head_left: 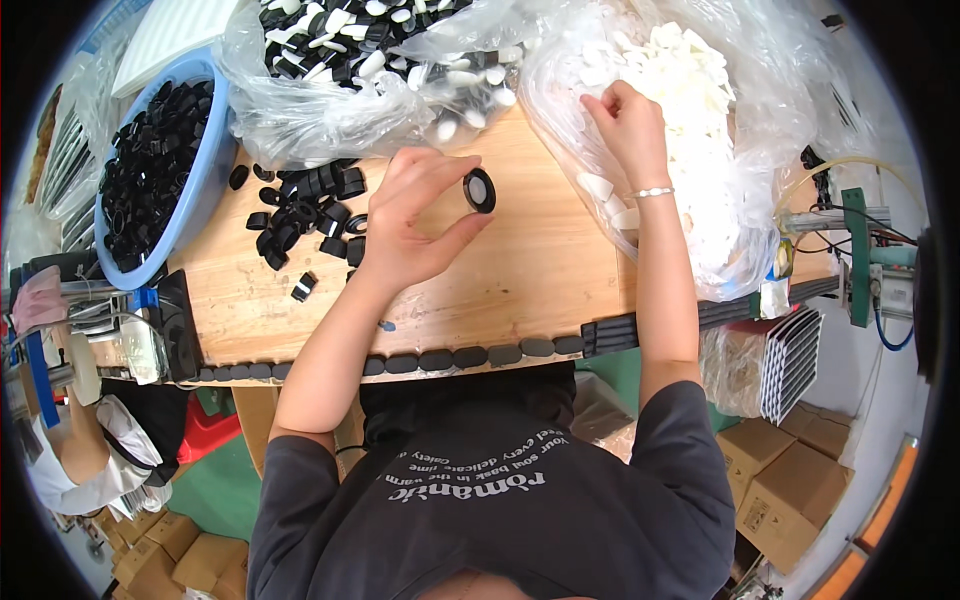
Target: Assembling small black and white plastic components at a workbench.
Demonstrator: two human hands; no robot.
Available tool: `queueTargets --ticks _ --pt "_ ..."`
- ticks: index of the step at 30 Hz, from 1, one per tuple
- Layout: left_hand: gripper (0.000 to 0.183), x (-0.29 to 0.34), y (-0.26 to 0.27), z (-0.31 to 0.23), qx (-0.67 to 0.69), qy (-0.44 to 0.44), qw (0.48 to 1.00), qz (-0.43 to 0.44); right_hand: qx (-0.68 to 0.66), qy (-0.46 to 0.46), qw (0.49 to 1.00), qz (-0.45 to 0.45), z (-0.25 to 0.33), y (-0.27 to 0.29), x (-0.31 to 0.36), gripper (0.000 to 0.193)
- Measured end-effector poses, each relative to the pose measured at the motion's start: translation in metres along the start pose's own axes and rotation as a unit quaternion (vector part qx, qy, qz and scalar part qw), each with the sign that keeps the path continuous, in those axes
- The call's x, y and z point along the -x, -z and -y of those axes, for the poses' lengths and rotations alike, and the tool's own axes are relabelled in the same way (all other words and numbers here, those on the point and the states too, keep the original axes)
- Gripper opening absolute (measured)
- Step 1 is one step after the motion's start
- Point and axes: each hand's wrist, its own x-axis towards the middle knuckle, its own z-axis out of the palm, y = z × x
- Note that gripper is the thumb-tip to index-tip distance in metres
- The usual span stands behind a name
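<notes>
Between the thumb and fingertips of my left hand [412, 222] is a round black cap [480, 190], its pale grey inside facing right, held above the wooden table [530, 275]. My right hand [630, 125] hovers at the left side of a pile of white plastic pieces [690, 90] in a clear plastic bag [560, 130]. Its fingers are curled into a pinch, and I cannot make out what is in them. Left of my left hand lies a loose heap of black caps [310, 205] on the table.
A blue basin [205, 190] full of black parts [155, 170] stands at the left. At the back, another clear bag [300, 120] holds mixed black and white pieces [360, 35]. Black padding [470, 357] lines the near edge. A metal fixture [855, 240] stands right; another person's arm [85, 445] shows lower left.
</notes>
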Motion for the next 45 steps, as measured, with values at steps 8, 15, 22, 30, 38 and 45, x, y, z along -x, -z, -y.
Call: queueTargets --ticks 8,15,22,30,38,45 --pt "0.048 -0.002 0.001 -0.001 -0.010 0.006 1.000 -0.005 0.048 0.066 0.996 0.032 -0.006 -0.029 0.005 0.010" --pt "0.047 -0.004 -0.001 -0.003 -0.075 -0.017 0.996 -0.054 -0.383 0.042 0.916 0.110 0.067 0.013 0.050 0.007" --pt "0.048 -0.002 -0.003 -0.004 -0.081 -0.044 0.994 -0.063 -0.347 0.107 0.926 0.104 0.101 0.011 0.084 0.004" --pt "0.051 -0.002 0.003 -0.002 -0.091 -0.077 0.992 -0.051 -0.288 0.168 0.942 0.039 0.109 0.002 0.089 0.002" --pt "0.051 -0.003 0.003 -0.005 -0.074 -0.090 0.993 -0.035 -0.497 -0.029 0.794 0.350 0.092 0.005 0.077 0.011" --pt "0.054 0.002 -0.001 -0.009 -0.064 -0.062 0.996 -0.025 -0.521 -0.028 0.772 0.364 0.085 -0.005 0.079 0.013"
